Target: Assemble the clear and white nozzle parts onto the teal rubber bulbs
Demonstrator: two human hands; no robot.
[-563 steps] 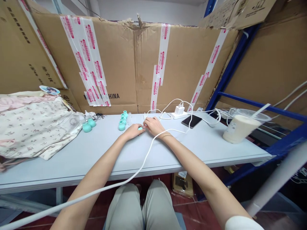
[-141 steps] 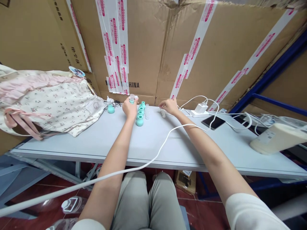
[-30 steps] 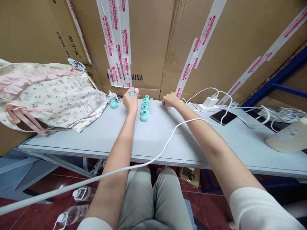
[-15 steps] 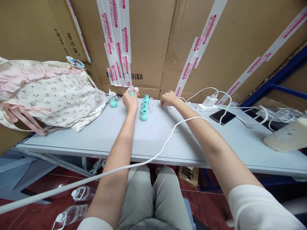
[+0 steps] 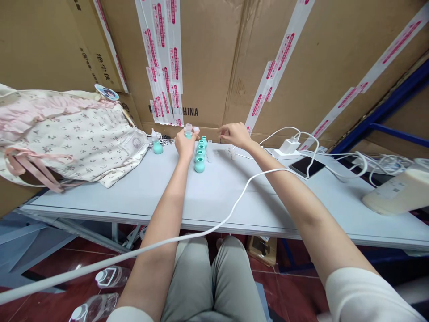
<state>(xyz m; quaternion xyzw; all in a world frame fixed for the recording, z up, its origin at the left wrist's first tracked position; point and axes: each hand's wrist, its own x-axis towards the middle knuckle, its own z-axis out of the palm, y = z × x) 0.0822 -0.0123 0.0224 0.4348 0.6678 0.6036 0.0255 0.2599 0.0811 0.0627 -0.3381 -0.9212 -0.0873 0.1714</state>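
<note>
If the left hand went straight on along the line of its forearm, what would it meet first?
Most likely the cardboard wall: the left hand, holding a small green bottle, points toward it, and nothing else shows between. The gap's depth is hard to judge from this view.

1. A long, pale grey table (image 5: 214,197) with a straight front edge stretches across the view.
2. At its left end lies a floral cloth bag (image 5: 83,138); just beside it stands a mint-green bulb (image 5: 157,147).
3. Near the middle stands a row of mint-green bulbs (image 5: 199,165), with clear tubes (image 5: 209,154) just to the right.
4. Farther right are small pale pieces (image 5: 232,153), a white power strip (image 5: 284,154) and a dark phone (image 5: 301,164).
5. A cream-coloured drink container (image 5: 385,197) stands at the right end.
6. Clear bottles (image 5: 100,306) lie on the red floor (image 5: 281,286).
</note>
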